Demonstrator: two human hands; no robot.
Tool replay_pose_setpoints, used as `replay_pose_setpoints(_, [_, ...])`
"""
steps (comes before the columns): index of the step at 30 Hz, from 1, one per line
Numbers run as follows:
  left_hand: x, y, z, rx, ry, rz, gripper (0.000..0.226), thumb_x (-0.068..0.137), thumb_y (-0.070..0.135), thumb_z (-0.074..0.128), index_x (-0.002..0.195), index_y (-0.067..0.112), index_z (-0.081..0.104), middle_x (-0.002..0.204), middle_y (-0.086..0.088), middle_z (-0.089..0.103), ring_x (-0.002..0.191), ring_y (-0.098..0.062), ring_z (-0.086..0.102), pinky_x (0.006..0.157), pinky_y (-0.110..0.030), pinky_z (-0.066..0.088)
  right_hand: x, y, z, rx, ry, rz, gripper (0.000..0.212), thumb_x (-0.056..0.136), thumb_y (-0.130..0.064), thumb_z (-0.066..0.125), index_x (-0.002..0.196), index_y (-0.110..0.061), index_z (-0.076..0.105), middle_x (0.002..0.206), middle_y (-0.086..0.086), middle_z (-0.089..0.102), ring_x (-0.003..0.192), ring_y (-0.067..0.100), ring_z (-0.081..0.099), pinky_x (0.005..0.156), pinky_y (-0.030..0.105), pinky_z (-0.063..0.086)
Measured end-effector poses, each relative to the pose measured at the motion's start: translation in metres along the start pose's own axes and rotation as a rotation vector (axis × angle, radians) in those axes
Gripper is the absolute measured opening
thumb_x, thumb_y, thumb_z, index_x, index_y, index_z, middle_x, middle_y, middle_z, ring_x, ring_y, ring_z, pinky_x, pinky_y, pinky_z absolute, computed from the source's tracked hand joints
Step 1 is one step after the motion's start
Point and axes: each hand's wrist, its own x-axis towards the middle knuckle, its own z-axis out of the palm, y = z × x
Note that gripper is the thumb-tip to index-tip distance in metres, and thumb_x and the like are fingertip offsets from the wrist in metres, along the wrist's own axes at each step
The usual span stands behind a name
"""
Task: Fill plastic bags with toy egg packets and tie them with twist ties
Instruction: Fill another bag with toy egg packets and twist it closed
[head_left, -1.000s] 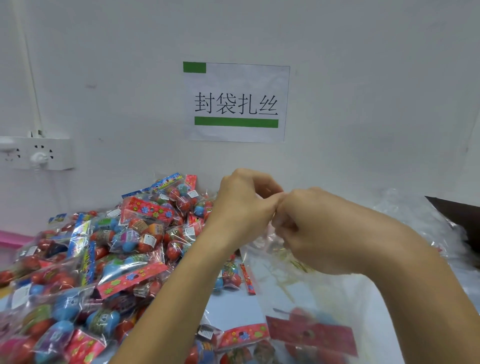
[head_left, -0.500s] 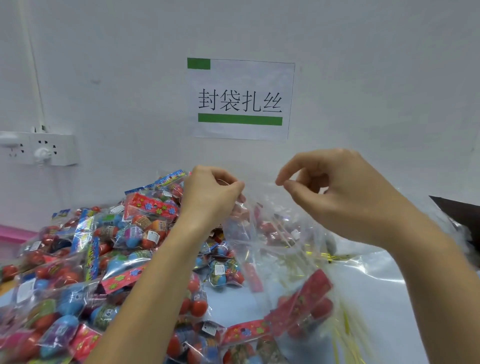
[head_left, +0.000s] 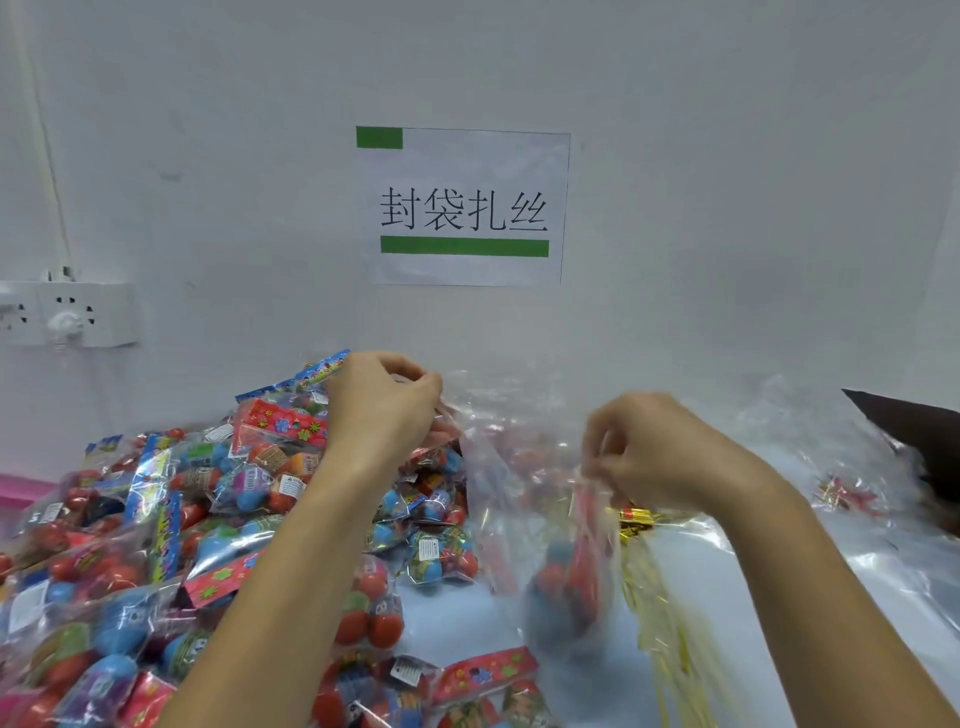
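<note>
Head view: the clear plastic bag (head_left: 519, 467) hangs between the two hands, its mouth stretched from about ten o'clock, where the left hand (head_left: 382, 410) pinches one edge of the film with curled fingers, down to about three o'clock, where the right hand (head_left: 660, 449) grips the other edge, also with fingers curled. The bag's long axis runs downward from the hands toward six o'clock, and a toy egg packet (head_left: 566, 571) sits blurred in its bottom, just above the table (head_left: 779, 587). The left hand is raised higher and lies nearer the heap of toy egg packets (head_left: 171, 525), which spreads from nine o'clock round to seven o'clock. So the next packet looks likeliest to come from that side, though the left hand would first need to let go of the film. The gold twist ties (head_left: 654, 613) lie on the table at about five o'clock, below the right wrist, nearer that hand. Both forearms reach forward from the lower edge, wrists bent slightly inward toward the bag's mouth.
</note>
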Motion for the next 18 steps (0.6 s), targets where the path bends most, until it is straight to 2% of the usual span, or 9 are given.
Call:
replay_pose_setpoints(2, [0.002,-0.001,0.000,-0.014,0.096,0.060,0.007,0.093,0.004,0.063,0.087,0.005,0.066,0.066,-0.012,0.072,0.050,-0.025,0.070,0.050,-0.036,0.061,0.006,0.008,-0.004,0.085,0.225,-0.039,0.026,0.085,-0.003,0.069,0.066,-0.022,0.069,0.064,-0.005,0.071,0.059,0.007,0.068,0.061,0.025,0.057])
replay_pose_setpoints(3, [0.002,-0.002,0.000,0.000,0.124,0.087,0.008,0.094,0.006,0.063,0.086,0.008,0.066,0.064,-0.007,0.072,0.050,-0.024,0.070,0.051,-0.038,0.061,0.007,0.011,-0.004,0.115,0.275,-0.047,0.026,0.084,-0.004,0.071,0.065,-0.023,0.069,0.065,-0.006,0.070,0.057,0.003,0.066,0.059,0.021,0.054])
replay_pose_setpoints(5, [0.003,-0.004,0.001,0.069,0.080,0.099,0.011,0.094,0.009,0.061,0.084,0.011,0.065,0.063,-0.002,0.073,0.048,-0.021,0.069,0.054,-0.038,0.061,0.009,0.017,-0.001,0.094,0.217,-0.037,0.026,0.086,-0.009,0.072,0.066,-0.025,0.070,0.069,-0.008,0.071,0.058,0.000,0.064,0.059,0.018,0.051])
replay_pose_setpoints(6, [0.003,-0.005,0.002,0.101,0.038,0.088,0.012,0.095,0.009,0.060,0.084,0.011,0.064,0.064,-0.002,0.073,0.047,-0.020,0.069,0.056,-0.039,0.062,0.009,0.019,0.002,0.076,0.193,-0.026,0.026,0.087,-0.010,0.072,0.066,-0.026,0.071,0.071,-0.009,0.071,0.061,0.000,0.064,0.062,0.022,0.053])
replay_pose_setpoints(8, [0.002,-0.006,0.004,0.095,0.051,0.123,0.014,0.096,0.010,0.059,0.083,0.013,0.063,0.068,-0.005,0.073,0.046,-0.018,0.068,0.055,-0.039,0.061,0.012,0.023,0.005,0.136,0.307,-0.043,0.023,0.088,-0.013,0.071,0.071,-0.029,0.071,0.074,-0.011,0.071,0.066,0.004,0.064,0.072,0.033,0.056])
replay_pose_setpoints(10, [0.002,-0.006,0.003,0.093,0.126,0.235,0.018,0.099,0.014,0.059,0.081,0.019,0.059,0.071,-0.002,0.071,0.047,-0.014,0.068,0.049,-0.032,0.059,0.015,0.025,0.005,0.219,0.453,-0.072,0.014,0.090,-0.019,0.072,0.079,-0.028,0.072,0.078,-0.014,0.070,0.066,0.009,0.065,0.075,0.035,0.055])
replay_pose_setpoints(13, [0.000,-0.009,0.007,0.132,-0.004,0.183,0.014,0.102,0.017,0.054,0.089,0.015,0.057,0.067,-0.002,0.072,0.048,-0.020,0.069,0.048,-0.033,0.058,0.018,0.030,0.011,0.166,0.338,-0.031,0.011,0.091,-0.019,0.071,0.081,-0.021,0.074,0.077,-0.005,0.072,0.072,0.016,0.067,0.077,0.036,0.057])
replay_pose_setpoints(15, [-0.001,-0.009,0.009,0.043,-0.062,0.148,0.011,0.104,0.016,0.051,0.096,0.009,0.055,0.069,-0.004,0.073,0.050,-0.023,0.070,0.044,-0.033,0.057,0.018,0.030,0.013,0.206,0.362,-0.043,0.016,0.092,-0.013,0.069,0.078,-0.017,0.075,0.071,-0.005,0.071,0.067,0.014,0.068,0.071,0.033,0.057])
replay_pose_setpoints(18, [-0.001,-0.003,0.008,-0.078,-0.025,0.274,0.013,0.105,0.019,0.049,0.094,0.015,0.053,0.082,-0.003,0.075,0.061,-0.020,0.074,0.044,-0.027,0.054,0.018,0.025,0.008,0.318,0.497,-0.081,0.017,0.093,-0.012,0.066,0.081,-0.022,0.074,0.071,-0.011,0.070,0.065,0.011,0.070,0.066,0.026,0.056])
